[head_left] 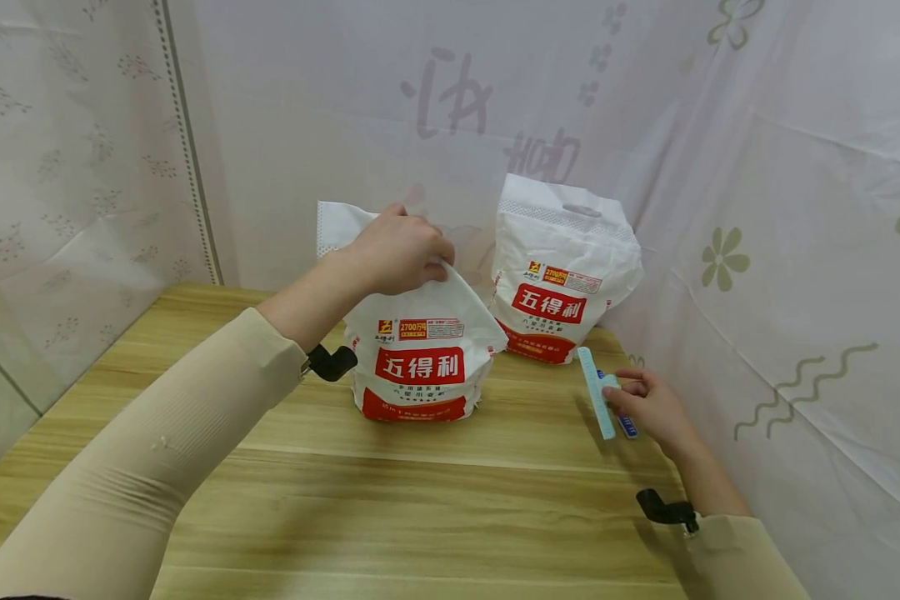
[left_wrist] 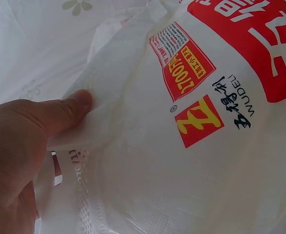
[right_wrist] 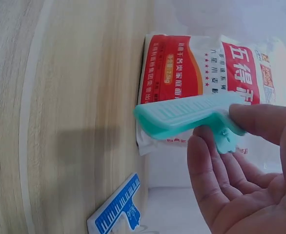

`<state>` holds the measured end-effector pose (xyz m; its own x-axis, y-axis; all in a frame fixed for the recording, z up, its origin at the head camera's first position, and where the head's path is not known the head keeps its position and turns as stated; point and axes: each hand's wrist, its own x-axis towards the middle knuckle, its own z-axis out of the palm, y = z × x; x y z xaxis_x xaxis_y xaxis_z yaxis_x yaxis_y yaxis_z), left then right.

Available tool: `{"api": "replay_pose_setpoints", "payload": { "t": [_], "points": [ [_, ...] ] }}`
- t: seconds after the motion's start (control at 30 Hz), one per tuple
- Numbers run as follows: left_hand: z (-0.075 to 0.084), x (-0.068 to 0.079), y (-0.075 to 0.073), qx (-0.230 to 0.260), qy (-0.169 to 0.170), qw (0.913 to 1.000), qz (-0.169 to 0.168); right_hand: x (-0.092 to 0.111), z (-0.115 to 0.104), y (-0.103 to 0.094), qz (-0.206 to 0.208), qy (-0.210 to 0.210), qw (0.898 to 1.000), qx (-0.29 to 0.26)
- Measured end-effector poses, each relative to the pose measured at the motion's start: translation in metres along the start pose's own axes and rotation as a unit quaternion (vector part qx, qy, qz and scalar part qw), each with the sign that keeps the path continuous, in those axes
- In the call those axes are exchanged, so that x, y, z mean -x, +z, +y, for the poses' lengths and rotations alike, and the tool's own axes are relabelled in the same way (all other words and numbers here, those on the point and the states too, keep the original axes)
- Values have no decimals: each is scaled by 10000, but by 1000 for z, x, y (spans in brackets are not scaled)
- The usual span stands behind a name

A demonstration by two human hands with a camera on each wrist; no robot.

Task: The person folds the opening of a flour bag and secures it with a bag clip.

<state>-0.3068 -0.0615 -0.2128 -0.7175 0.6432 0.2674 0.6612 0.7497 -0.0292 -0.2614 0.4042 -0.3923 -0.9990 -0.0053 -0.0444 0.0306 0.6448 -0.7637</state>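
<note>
My left hand (head_left: 401, 250) grips the top of the front white-and-red flour bag (head_left: 420, 392), which stands on the table. In the left wrist view, the thumb of the left hand (left_wrist: 30, 131) presses on the bag's white upper film (left_wrist: 118, 92), and the other fingers are mostly hidden behind. My right hand (head_left: 652, 408) holds a mint-green bag clip (head_left: 597, 396) above the table's right side. The right wrist view shows the clip (right_wrist: 182, 116) pinched by its tabs between thumb and fingers. Below it lies a blue bag clip (right_wrist: 118, 207) on the wood.
A second flour bag (head_left: 562, 275) stands behind and to the right, its top with the handle slot upright. The wooden table (head_left: 345, 517) ends against patterned curtains (head_left: 810, 275) at the back and right. Black wrist mounts (head_left: 663, 508) stick out from both sleeves.
</note>
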Motion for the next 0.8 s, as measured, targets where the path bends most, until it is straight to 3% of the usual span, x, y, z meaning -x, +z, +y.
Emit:
{"api": "replay_pose_setpoints", "payload": {
  "t": [0.5,0.8],
  "points": [
    [-1,-1,2,0,50,10000,35,-1,0,2,144,25,9961,-869],
    [-1,1,1,6,26,10000,39,0,-9,2,215,-110,9862,-1639]
  ]
}}
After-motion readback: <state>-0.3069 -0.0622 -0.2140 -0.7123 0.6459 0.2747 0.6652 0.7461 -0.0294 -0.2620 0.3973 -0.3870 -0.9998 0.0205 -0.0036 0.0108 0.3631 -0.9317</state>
